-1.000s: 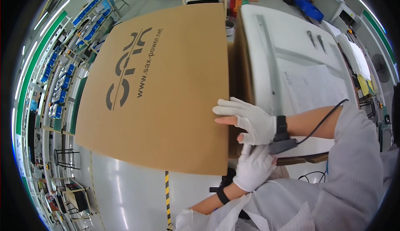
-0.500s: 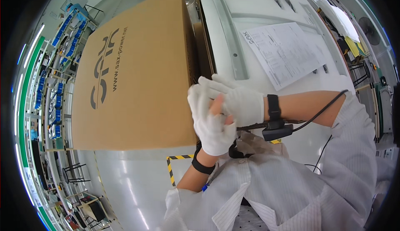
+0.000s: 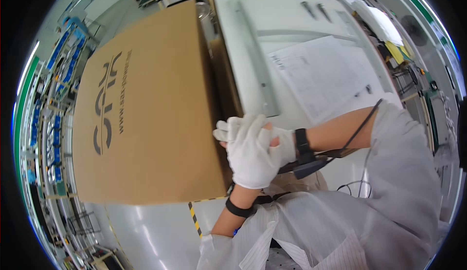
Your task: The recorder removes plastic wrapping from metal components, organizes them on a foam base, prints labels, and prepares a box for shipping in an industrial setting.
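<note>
My left hand, in a white glove, lies over my right hand, with its fingers folded around it. The right glove is white too, and most of its fingers are hidden under the left hand; a few fingertips stick out on the left. Bare fingertip skin shows where the hands meet. Both hands are together beside the near right edge of a large brown cardboard box. Just beyond them is the near end of a grey metal strip on a white foam slab.
Printed paper sheets lie on the foam, with dark bolt-like pieces farther back. A cable runs from my right wristband. Shelves with blue bins stand left. Yellow-black tape marks the floor.
The view has shifted, so the box and foam sit lower and farther left. My left hand has turned over and now covers the right, whose outstretched fingers showed before.
</note>
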`<move>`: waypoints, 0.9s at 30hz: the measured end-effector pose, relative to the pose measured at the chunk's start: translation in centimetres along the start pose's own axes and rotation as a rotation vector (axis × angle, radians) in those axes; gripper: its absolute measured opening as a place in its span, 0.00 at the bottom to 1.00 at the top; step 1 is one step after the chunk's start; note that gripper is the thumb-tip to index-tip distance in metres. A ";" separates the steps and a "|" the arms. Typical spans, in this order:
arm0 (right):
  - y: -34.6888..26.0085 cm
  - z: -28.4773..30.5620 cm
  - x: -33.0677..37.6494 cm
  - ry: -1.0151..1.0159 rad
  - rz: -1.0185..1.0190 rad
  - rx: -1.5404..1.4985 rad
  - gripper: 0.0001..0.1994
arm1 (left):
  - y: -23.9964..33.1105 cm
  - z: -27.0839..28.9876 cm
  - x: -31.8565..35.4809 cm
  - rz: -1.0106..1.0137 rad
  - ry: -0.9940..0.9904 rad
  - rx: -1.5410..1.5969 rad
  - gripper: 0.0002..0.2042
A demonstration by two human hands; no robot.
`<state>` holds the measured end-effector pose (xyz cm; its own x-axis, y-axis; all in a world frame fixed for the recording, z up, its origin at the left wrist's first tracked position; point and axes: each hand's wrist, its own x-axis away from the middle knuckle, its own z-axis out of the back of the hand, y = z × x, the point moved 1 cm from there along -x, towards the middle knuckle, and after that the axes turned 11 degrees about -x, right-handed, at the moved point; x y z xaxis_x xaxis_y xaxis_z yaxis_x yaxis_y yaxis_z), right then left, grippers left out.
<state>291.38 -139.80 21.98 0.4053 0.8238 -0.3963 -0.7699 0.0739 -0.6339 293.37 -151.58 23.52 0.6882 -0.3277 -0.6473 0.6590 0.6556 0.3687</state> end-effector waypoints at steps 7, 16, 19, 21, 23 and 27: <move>-4.6 3.2 3.9 0.184 0.053 0.574 0.27 | 6.4 -0.3 -0.3 -0.112 -0.012 -0.202 0.22; -6.3 20.1 35.1 0.067 -0.790 0.940 0.39 | 9.9 -8.3 -1.8 -0.113 -0.398 -0.380 0.35; -6.3 24.1 43.3 0.021 -0.763 0.786 0.39 | 9.5 -8.4 -3.3 0.060 -0.390 -0.671 0.38; -5.3 24.8 44.1 0.050 -0.766 0.699 0.40 | 7.6 -8.8 -2.3 0.192 -0.435 -0.794 0.40; -5.0 24.8 43.4 0.049 -0.750 0.668 0.40 | 8.1 -8.9 -2.7 0.244 -0.460 -0.744 0.40; -4.6 25.4 43.8 0.064 -0.656 0.493 0.42 | 8.4 -9.1 -3.1 0.300 -0.469 -0.744 0.41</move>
<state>300.17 -89.79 24.37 0.8640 0.4947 -0.0931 -0.4887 0.7799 -0.3910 294.01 -138.84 22.58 0.9575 -0.2091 -0.1987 0.1809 0.9718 -0.1510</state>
